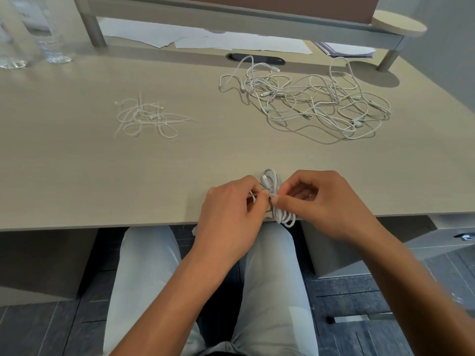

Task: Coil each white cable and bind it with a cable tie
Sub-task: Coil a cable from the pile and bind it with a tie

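Observation:
A coiled white cable point(273, 183) lies at the desk's front edge, its lower loops hanging just over the edge. My right hand point(321, 204) pinches the coil at its middle with thumb and fingers. My left hand point(231, 211) pinches a thin white cable tie point(253, 195) right against the coil's left side. A tangled heap of loose white cables point(308, 104) spreads over the desk's far right. A small pile of white cable ties point(146, 118) lies at the far left centre.
The beige desk point(102, 176) has a raised shelf on metal legs point(92, 27) at the back, with papers point(231, 42) under it and a dark cable slot point(254, 59). Clear plastic bottles point(48, 34) stand at the far left corner. My knees are under the desk.

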`<state>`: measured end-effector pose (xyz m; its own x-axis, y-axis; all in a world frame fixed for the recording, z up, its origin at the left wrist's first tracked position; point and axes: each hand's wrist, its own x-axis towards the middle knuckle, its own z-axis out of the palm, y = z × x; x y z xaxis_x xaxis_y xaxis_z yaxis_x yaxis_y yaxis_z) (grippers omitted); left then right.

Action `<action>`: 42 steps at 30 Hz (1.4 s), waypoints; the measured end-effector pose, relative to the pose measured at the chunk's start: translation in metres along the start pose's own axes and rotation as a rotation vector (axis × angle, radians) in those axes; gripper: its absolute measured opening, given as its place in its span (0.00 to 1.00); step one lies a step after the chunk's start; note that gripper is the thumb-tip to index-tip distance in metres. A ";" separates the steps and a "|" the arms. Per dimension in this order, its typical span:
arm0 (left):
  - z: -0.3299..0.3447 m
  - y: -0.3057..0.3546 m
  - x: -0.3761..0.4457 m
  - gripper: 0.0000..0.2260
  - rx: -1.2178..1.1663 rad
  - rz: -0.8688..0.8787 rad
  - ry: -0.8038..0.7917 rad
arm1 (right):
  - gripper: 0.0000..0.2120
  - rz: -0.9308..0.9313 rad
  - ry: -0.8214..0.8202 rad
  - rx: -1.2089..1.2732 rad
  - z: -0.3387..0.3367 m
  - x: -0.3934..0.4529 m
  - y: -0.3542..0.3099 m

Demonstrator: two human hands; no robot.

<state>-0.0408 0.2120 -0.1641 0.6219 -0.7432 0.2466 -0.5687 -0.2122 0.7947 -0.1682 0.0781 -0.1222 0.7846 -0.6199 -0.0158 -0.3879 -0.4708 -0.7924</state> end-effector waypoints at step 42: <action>-0.073 -0.086 0.073 0.05 -0.069 -0.028 0.391 | 0.09 0.230 0.194 0.224 0.169 0.406 -0.132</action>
<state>0.0928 0.2219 -0.1738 0.8021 -0.4374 0.4065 -0.5197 -0.1761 0.8360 0.2835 -0.0053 -0.1273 0.5749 -0.8108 -0.1100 -0.4112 -0.1700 -0.8956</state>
